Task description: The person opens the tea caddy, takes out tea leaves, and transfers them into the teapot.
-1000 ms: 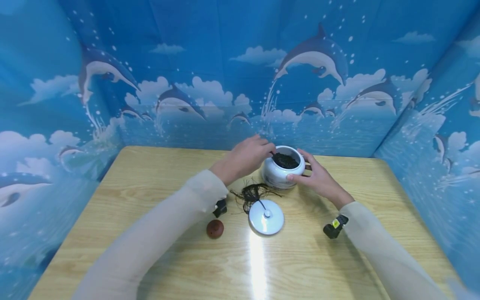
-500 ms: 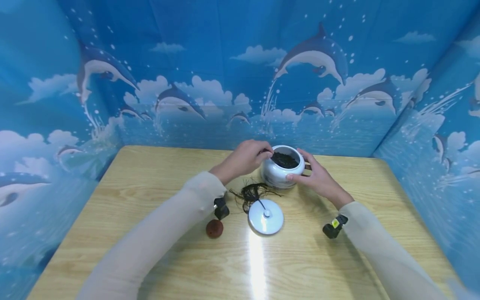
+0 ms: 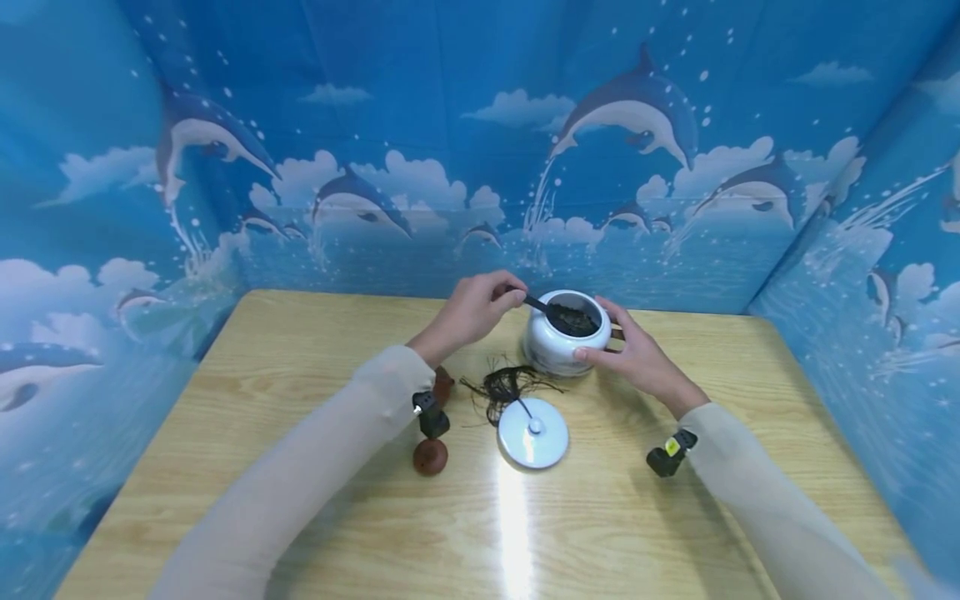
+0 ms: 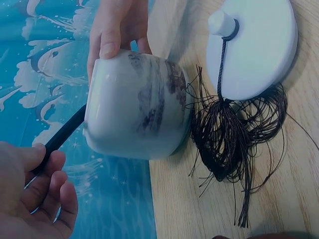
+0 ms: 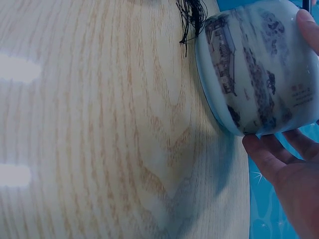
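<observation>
A white porcelain jar (image 3: 558, 354) with a dark printed landscape stands on the table, lid off. Dark tea leaves (image 3: 576, 322) show inside it. My left hand (image 3: 474, 308) pinches the handle of a black tea scoop (image 3: 534, 302) between thumb and fingers. The scoop slants over the rim, and its far end lies among the leaves. In the left wrist view the jar's wall hides that end. My right hand (image 3: 630, 354) grips the jar's right side, thumb in front and fingers behind. In the right wrist view its fingers (image 5: 264, 157) touch the jar's side.
The white lid (image 3: 532, 433) lies in front of the jar, its knob tied to a black tassel (image 3: 510, 387). A small reddish-brown lid (image 3: 431, 457) sits to the left. Another reddish-brown object (image 3: 442, 385) is partly hidden by my left wrist. A dolphin-print curtain (image 3: 450, 167) hangs behind.
My left hand has drawn back left from the jar's rim, and more of the scoop's handle shows. The reddish-brown object by the left wrist has come into view. The right hand holds still.
</observation>
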Demonstrator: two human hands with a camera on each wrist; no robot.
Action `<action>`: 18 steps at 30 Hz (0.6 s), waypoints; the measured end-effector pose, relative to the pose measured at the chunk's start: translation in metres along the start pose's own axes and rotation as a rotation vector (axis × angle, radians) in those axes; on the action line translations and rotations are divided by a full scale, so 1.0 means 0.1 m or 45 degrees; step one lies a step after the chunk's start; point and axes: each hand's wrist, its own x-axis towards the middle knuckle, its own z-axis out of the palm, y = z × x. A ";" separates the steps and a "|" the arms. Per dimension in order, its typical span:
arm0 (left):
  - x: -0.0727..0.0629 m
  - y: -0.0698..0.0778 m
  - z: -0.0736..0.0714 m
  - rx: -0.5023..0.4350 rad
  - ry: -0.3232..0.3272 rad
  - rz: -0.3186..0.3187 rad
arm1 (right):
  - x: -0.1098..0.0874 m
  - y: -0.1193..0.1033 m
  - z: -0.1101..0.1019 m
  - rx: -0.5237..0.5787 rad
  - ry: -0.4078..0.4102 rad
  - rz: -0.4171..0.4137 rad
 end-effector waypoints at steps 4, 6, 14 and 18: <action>-0.02 -0.01 -0.04 -0.024 0.027 -0.014 | 0.00 0.00 0.00 -0.003 0.003 0.001; -0.03 -0.02 -0.06 -0.046 0.036 -0.025 | 0.00 0.01 0.00 -0.006 0.003 0.003; -0.07 -0.08 -0.12 -0.189 0.054 -0.115 | -0.01 0.00 0.00 0.001 0.002 0.001; -0.08 -0.12 -0.15 -0.229 0.069 -0.128 | 0.00 0.00 0.00 0.009 0.000 -0.001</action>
